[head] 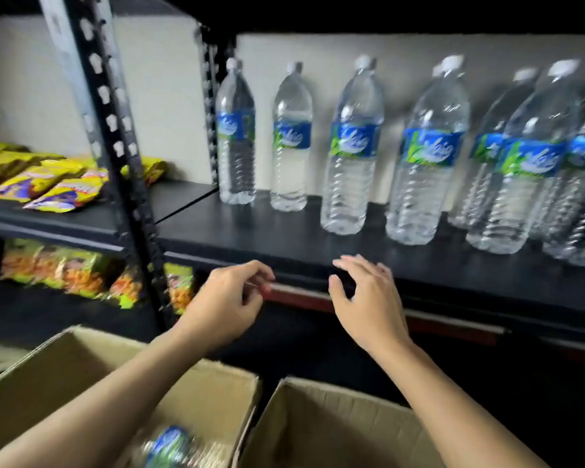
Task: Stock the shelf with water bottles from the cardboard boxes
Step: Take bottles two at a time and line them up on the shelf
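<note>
Both hands empty, hovering just in front of the black metal shelf (318,238) edge. Our left hand (228,304) loosely curled w/ fingers bent, gripping nothing; our right hand (365,295) open, fingers spread, also gripping nothing. Task items: clear plastic water bottles with blue-green labels and white caps (352,146) stand upright on the shelf, from centre off to the right, spaced wide at left, crowded near the right edge; more of the same lie in the near-left brown cardboard box (81,376), one label visible at bottom (169,445). The near-right brown cardboard box (335,427) looks empty in the part we see; rest out of frame. Risks, our judgement: bottles are tall w/ narrow bases, so a sleeve or a new bottle brushing the front ones could tip one and knock its neighbours, esp. on the packed right side. Bottles set near the front lip could roll off into the boxes. Reaching down blind into the near-left box, a wet or crinkly bottle may slip. Around: black slotted steel upright post (115,146) at left bounds the bay; yellow snack packets (54,187) on the far-left shelf, orange-green snack bags (65,268) below. Box walls sit betw. us and the shelf, so each lift must clear them.
</note>
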Tool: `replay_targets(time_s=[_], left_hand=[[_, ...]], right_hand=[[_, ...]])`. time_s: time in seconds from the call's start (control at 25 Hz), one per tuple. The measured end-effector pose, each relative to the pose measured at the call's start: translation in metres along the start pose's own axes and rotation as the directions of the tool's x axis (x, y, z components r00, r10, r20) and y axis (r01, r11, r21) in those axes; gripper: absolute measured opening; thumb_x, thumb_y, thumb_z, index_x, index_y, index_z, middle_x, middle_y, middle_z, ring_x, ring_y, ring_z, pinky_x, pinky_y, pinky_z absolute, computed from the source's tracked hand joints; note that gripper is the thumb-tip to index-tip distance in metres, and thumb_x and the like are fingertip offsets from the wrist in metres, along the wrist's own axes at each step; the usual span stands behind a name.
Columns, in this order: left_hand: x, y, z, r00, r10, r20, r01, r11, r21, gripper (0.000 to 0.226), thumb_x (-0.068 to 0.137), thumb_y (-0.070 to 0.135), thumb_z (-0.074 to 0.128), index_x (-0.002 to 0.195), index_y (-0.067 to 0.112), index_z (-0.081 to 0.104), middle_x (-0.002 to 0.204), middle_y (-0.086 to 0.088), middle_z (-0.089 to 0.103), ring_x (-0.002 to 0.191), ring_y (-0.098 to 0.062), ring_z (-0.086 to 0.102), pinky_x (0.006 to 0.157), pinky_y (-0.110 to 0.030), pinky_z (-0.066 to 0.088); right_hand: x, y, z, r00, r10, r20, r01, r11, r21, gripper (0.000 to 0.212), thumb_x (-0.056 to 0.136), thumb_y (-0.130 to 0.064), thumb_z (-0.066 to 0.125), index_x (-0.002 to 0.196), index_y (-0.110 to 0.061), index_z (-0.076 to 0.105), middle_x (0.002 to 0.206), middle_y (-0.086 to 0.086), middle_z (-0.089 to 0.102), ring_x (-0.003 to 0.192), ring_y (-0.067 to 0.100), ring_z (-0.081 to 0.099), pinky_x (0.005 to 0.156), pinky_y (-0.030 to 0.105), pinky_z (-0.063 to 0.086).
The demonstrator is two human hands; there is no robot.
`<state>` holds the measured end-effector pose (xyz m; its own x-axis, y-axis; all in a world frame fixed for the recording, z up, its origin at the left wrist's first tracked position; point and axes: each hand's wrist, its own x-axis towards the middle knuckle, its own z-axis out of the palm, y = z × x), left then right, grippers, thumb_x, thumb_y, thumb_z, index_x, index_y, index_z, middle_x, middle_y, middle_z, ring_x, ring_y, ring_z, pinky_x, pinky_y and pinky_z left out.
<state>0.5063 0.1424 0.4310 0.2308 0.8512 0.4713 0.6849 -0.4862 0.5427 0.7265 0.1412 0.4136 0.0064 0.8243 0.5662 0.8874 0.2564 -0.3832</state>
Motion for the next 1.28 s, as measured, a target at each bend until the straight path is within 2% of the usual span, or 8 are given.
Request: replay_targets(time_s=[0.12, 0.32, 0.48, 0.64, 0.8, 1.0, 1.12, 1.28], left_hand=[[-0.024, -0.051, -0.026, 0.989, -0.129, -0.073, 0.145, 0.938, 0.314, 0.019, 0.080, 0.010, 0.051, 0.091, 0.020, 0.063, 0.087, 0.000, 0.069, 0.086, -0.027, 0.064, 0.073, -0.035, 0.051], [-0.059, -0.139, -0.031, 0.825, -0.564, 0.035, 0.482, 0.734, 0.478, 0.027, 0.089, 0.019, 0.050, 0.115, 0.011, 0.049, 0.121, -0.010, 0.058, 0.114, -0.034, 0.056, 0.087, -0.042, 0.047], [-0.099, -0.185, 0.011, 0.518, -0.855, 0.014, 0.818, 0.500, 0.284, 0.047, 0.089, 0.022, 0.052, 0.133, 0.010, 0.039, 0.135, -0.010, 0.047, 0.128, -0.032, 0.045, 0.100, -0.046, 0.042], [-0.155, -0.208, 0.084, 0.151, -0.987, 0.058, 0.987, 0.154, 0.049, 0.055, 0.091, 0.033, 0.055, 0.136, 0.010, 0.034, 0.145, -0.009, 0.036, 0.137, -0.029, 0.032, 0.108, -0.041, 0.031], [-0.191, -0.230, 0.136, -0.269, -0.958, 0.099, 0.953, -0.279, -0.115, 0.068, 0.084, 0.032, 0.067, 0.138, 0.007, 0.034, 0.145, -0.016, 0.037, 0.136, -0.031, 0.032, 0.112, -0.038, 0.028], [-0.202, -0.246, 0.175, -0.558, -0.800, 0.219, 0.621, -0.578, -0.529, 0.086, 0.084, 0.015, 0.070, 0.150, -0.004, 0.019, 0.150, -0.025, 0.028, 0.140, -0.036, 0.025, 0.115, -0.039, 0.018], [-0.209, -0.238, 0.204, -0.607, -0.751, 0.260, 0.520, -0.623, -0.585, 0.111, 0.074, 0.027, 0.084, 0.152, -0.003, 0.012, 0.149, -0.029, 0.028, 0.140, -0.038, 0.026, 0.113, -0.041, 0.018], [-0.213, -0.250, 0.221, -0.659, -0.703, 0.268, 0.453, -0.655, -0.605, 0.109, 0.067, 0.024, 0.090, 0.148, 0.001, 0.022, 0.145, -0.029, 0.034, 0.135, -0.042, 0.033, 0.111, -0.045, 0.025]], right_hand=[[-0.027, -0.061, 0.046, 0.997, -0.073, -0.031, 0.079, 0.958, 0.275, 0.023, 0.089, -0.021, 0.058, 0.107, -0.019, 0.071, 0.111, -0.006, 0.064, 0.111, 0.011, 0.057, 0.099, 0.026, 0.041], [-0.044, -0.125, 0.122, 0.937, -0.048, 0.346, -0.016, 0.983, 0.181, 0.024, 0.090, -0.028, 0.057, 0.112, -0.032, 0.062, 0.105, -0.011, 0.062, 0.095, 0.015, 0.062, 0.076, 0.029, 0.047], [-0.050, -0.136, 0.190, 0.641, -0.059, 0.765, 0.034, 0.998, 0.049, 0.038, 0.090, -0.035, 0.057, 0.128, -0.032, 0.058, 0.129, -0.002, 0.057, 0.120, 0.023, 0.054, 0.097, 0.033, 0.045], [-0.060, -0.132, 0.253, 0.385, 0.048, 0.922, 0.023, 0.998, -0.061, 0.053, 0.091, -0.035, 0.059, 0.141, -0.026, 0.049, 0.148, 0.005, 0.044, 0.133, 0.025, 0.045, 0.108, 0.033, 0.038], [-0.081, -0.120, 0.318, 0.293, 0.134, 0.947, 0.035, 0.988, -0.151, 0.055, 0.090, -0.031, 0.061, 0.142, -0.022, 0.047, 0.149, 0.007, 0.045, 0.136, 0.024, 0.043, 0.109, 0.031, 0.036], [-0.126, -0.105, 0.378, 0.220, 0.246, 0.944, 0.033, 0.965, -0.260, 0.058, 0.082, -0.031, 0.060, 0.137, -0.018, 0.046, 0.145, 0.010, 0.048, 0.133, 0.028, 0.047, 0.108, 0.040, 0.042], [-0.145, -0.089, 0.390, 0.207, 0.305, 0.930, 0.051, 0.945, -0.322, 0.061, 0.085, -0.036, 0.063, 0.140, -0.017, 0.043, 0.146, 0.011, 0.044, 0.136, 0.029, 0.043, 0.109, 0.038, 0.039], [-0.151, -0.084, 0.400, 0.269, 0.267, 0.925, 0.197, 0.925, -0.325, 0.075, 0.083, -0.048, 0.071, 0.141, -0.011, 0.042, 0.143, 0.013, 0.046, 0.133, 0.030, 0.046, 0.106, 0.034, 0.038]])
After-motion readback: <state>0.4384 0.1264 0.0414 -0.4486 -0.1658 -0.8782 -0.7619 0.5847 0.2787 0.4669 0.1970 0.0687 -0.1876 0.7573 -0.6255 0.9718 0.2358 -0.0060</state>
